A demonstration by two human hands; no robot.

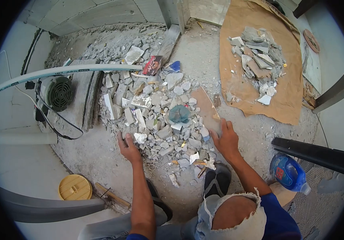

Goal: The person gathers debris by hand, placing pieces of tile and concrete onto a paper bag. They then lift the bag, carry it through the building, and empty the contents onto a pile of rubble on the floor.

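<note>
A heap of broken concrete and tile rubble [162, 132] lies on the floor in front of me. My left hand [129, 150] is at the heap's left edge, fingers apart and holding nothing, beside a white chunk [140, 138]. On the other side, my right hand [227, 141] is open, thumb spread from the fingers. Its fingertips are right at the lower end of a long brownish tile shard [205, 105], which leans along the heap's right edge. A crumpled teal plastic bag [179, 114] sits on top of the rubble.
Brown paper sheet [236, 96] at right bears a second pile of shards [260, 56]. A pale hose [80, 69] crosses left, above a green motor [61, 93]. A blue bottle [288, 172] lies right; a yellow round lid [75, 187] lies left. My sandalled foot [217, 180] is by the heap.
</note>
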